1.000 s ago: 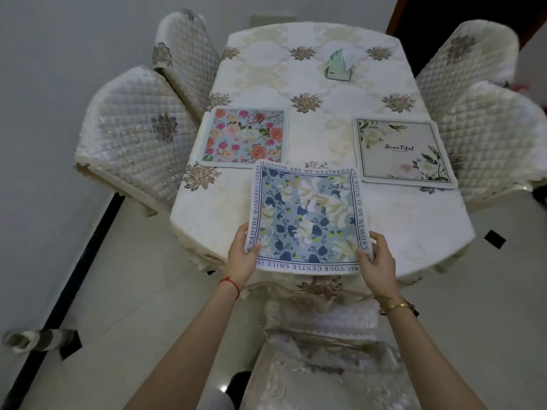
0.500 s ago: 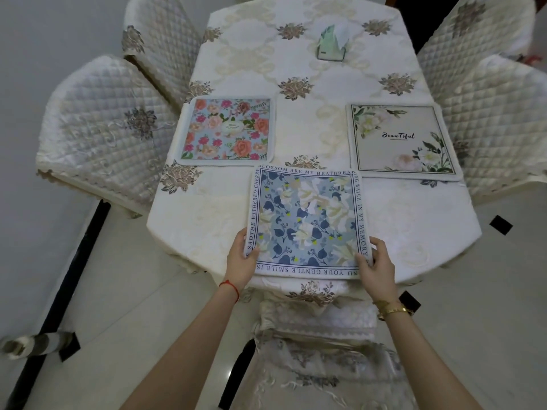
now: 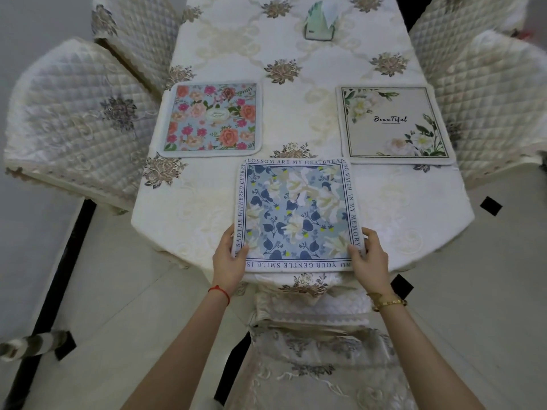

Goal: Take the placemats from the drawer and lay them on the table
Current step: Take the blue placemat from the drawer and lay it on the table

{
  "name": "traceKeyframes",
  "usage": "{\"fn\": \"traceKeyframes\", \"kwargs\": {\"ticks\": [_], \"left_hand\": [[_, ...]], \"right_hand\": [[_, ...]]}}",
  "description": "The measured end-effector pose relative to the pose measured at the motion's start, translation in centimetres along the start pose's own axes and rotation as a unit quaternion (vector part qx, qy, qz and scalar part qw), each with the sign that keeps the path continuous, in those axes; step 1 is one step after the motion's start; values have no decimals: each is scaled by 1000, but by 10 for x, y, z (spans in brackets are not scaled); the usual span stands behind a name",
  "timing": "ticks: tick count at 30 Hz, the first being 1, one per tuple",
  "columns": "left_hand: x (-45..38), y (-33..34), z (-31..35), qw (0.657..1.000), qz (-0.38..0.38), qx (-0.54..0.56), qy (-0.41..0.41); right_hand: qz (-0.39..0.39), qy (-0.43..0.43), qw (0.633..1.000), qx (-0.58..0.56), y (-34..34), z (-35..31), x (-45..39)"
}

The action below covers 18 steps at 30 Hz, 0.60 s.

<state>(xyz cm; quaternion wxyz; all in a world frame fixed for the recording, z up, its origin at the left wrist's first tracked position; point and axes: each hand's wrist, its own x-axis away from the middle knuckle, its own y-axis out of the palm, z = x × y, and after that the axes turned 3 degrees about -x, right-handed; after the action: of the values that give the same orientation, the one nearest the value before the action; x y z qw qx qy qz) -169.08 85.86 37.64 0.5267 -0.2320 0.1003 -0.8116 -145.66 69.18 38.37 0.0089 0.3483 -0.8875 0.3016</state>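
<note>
A blue floral placemat with lettering round its border lies flat at the near end of the table. My left hand grips its near left corner, and my right hand grips its near right corner. A pink rose placemat lies flat on the table's left side. A cream placemat printed "Beautiful" lies flat on the right side. The drawer is out of view.
A green tissue box stands at the far middle of the table. Quilted covered chairs stand at the left, at the right and directly below me. Pale tiled floor surrounds the table.
The blue placemat has come down from a slight tilt to lie flat at the table's near edge. My head has moved closer over the table.
</note>
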Motion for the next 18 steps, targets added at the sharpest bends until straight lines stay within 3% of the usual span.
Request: {"fn": "traceKeyframes", "kwargs": {"ticks": [11, 18], "left_hand": [[3, -7, -3, 1000, 8, -1, -4], [4, -10, -1, 1000, 16, 1, -24]], "right_hand": [[-1, -1, 1000, -9, 8, 1, 10], [8, -30, 999, 43, 7, 3, 8]]}}
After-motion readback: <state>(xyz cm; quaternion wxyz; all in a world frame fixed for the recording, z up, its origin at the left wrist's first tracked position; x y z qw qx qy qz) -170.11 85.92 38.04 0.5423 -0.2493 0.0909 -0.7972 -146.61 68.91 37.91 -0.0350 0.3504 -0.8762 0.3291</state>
